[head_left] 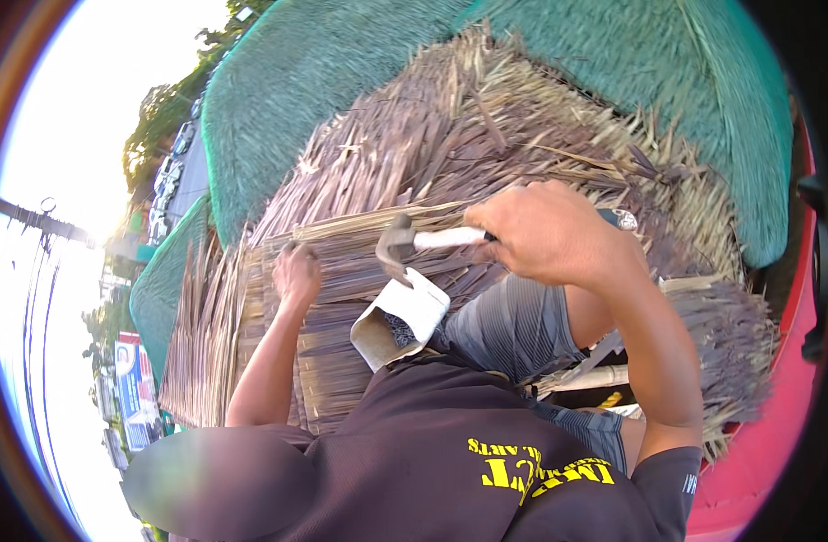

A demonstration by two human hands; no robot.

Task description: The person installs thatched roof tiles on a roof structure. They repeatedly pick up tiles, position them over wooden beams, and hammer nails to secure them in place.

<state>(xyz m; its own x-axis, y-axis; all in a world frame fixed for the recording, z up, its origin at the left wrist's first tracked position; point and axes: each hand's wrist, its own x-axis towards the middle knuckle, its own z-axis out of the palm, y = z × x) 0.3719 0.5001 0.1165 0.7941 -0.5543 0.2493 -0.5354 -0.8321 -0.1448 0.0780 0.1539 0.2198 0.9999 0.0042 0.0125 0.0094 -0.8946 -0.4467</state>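
Head view: a claw hammer (448, 238) with a grey metal head and a white, dark-ended handle stands out above a layered thatch (423, 181) of dry brown leaf strips; I see the right hand (558, 230) wrapped around its grip. The left hand (297, 269) rests curled on the strips, and from my distance I cannot tell whether it pinches anything. In my judgement, a stray swing could bruise its fingers, since they lie near the hammer's head. The claw might also snag the rim of the white, box-shaped container (427, 307) close beneath it; being tilted, that could spill its dark, slender pieces (398, 332), probably nails. As to materials, I note the container's smooth, angular walls, the thatch's frayed, brittle-looking ends, the fine mesh of the green netting (288, 99) beyond, and the striped grey shorts (513, 321).
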